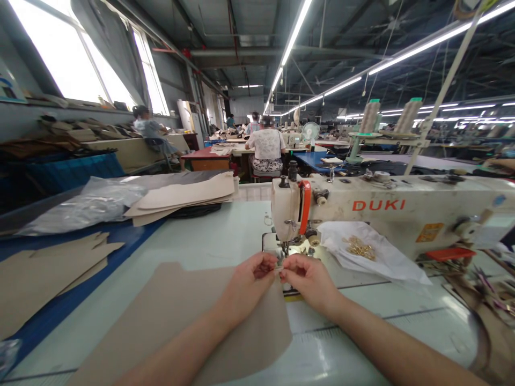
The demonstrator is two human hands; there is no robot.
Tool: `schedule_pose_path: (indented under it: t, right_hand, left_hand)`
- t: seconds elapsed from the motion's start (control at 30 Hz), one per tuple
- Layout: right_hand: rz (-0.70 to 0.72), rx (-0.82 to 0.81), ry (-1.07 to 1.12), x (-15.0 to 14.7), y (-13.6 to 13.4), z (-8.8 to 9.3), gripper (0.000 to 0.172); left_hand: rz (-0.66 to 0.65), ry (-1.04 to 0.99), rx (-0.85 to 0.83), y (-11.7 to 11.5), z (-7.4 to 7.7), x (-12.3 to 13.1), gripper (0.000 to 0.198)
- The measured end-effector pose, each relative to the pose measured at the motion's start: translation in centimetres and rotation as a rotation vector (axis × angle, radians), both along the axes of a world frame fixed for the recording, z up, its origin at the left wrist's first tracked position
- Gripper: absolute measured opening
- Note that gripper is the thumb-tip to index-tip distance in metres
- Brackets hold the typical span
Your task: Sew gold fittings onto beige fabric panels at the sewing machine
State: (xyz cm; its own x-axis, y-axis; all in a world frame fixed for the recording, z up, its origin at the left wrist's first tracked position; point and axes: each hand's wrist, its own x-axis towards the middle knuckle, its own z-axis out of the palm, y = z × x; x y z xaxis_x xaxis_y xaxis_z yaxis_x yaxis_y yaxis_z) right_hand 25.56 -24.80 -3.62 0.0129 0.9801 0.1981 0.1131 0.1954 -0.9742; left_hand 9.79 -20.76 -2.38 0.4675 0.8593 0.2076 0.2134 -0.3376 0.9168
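In front of the sewing machine's (287, 209) needle, my left hand (251, 281) and my right hand (309, 281) meet with fingertips pinched. Between them is a small pale piece (279, 269), too small to name for sure. A large beige panel (181, 316) of fabric or leather lies flat on the machine table, under my left hand and forearm. Its right edge runs just below my fingertips. The needle's lower end is partly hidden behind my hands.
Right of the needle, a white plastic bag (333, 241) holds gold metal fittings (360, 249). Stacked beige panels (189, 195) and a clear plastic bag (88, 203) lie at left. Scissors (493, 289) lie far right. A seated person (265, 145) is ahead.
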Motion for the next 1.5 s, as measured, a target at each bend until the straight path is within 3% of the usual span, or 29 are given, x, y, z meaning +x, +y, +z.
schedule_pose_path:
  t: [0.1,0.37,0.63,0.8,0.93,1.0,1.1,1.17,1.27,1.5]
  right_hand:
    - [0.012,-0.01,0.008,0.1,0.1,-0.3,0.007]
    - [0.022,0.021,-0.036,0.4,-0.2,-0.3,0.01]
    - [-0.041,0.185,-0.411,0.5,-0.7,0.4,0.012]
    - [-0.024,0.255,-0.527,0.5,-0.8,0.5,0.014]
    - [-0.065,0.185,-0.504,0.4,-0.7,0.5,0.012]
    - [-0.084,0.13,-0.474,0.4,-0.6,0.5,0.01]
    - [-0.08,0.05,-0.405,0.4,-0.3,0.4,0.011]
    - [-0.074,-0.005,-0.39,0.4,0.0,0.5,0.011]
    - [-0.053,-0.087,-0.42,0.1,0.5,0.8,0.011]
    - [-0.012,-0.235,-0.462,-0.6,1.8,1.6,0.018]
  left_hand:
    - [-0.03,0.093,0.003,0.1,0.1,-0.2,0.017]
    - [0.048,0.187,0.125,-0.3,0.7,-0.3,0.014]
    - [0.063,0.255,0.257,-0.6,0.5,-0.4,0.011]
    - [0.035,0.27,0.244,-0.6,0.4,-0.4,0.011]
    - [0.007,0.272,0.184,-0.2,1.2,-0.5,0.018]
    - [0.068,0.296,0.2,0.4,1.2,-0.8,0.023]
    - [0.203,0.445,0.351,1.3,0.5,-1.1,0.018]
    - [0.207,0.561,0.451,1.4,-0.2,-1.1,0.018]
    - [0.168,0.646,0.497,0.6,-0.6,-1.2,0.022]
    - [0.22,0.727,0.49,-1.9,-0.4,-1.6,0.018]
